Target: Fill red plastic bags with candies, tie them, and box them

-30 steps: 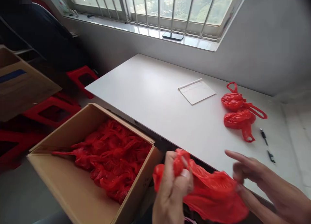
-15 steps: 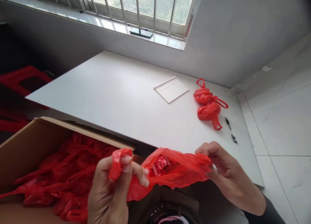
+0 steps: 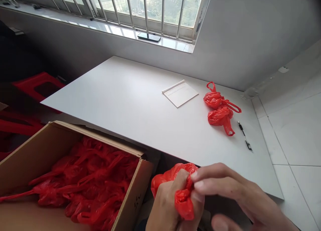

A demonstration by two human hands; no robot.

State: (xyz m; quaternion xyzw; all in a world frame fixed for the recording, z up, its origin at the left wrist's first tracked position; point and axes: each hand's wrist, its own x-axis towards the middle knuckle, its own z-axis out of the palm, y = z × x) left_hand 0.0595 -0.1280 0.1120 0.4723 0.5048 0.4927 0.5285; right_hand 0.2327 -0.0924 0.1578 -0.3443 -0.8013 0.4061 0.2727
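Observation:
My left hand [image 3: 170, 204] is closed in a fist round a crumpled red plastic bag [image 3: 173, 177], below the near edge of the white table [image 3: 130, 104]. My right hand [image 3: 233, 194] comes in from the right, and its fingertips pinch the same bag against the left hand. Left of my hands stands an open cardboard box [image 3: 130, 204] holding several knotted red bags [image 3: 87, 181]. Two more tied red bags [image 3: 219, 109] lie on the far right of the table.
A white notepad [image 3: 180, 93] lies on the table, and a black pen [image 3: 244, 140] lies near its right edge. A phone [image 3: 148, 37] rests on the windowsill. Red stools [image 3: 37, 85] stand at the left. White floor tiles [image 3: 296, 137] show at the right.
The red bag was stretched open between both hands; now it is bunched up in my left fist. My right hand has moved in to meet the left.

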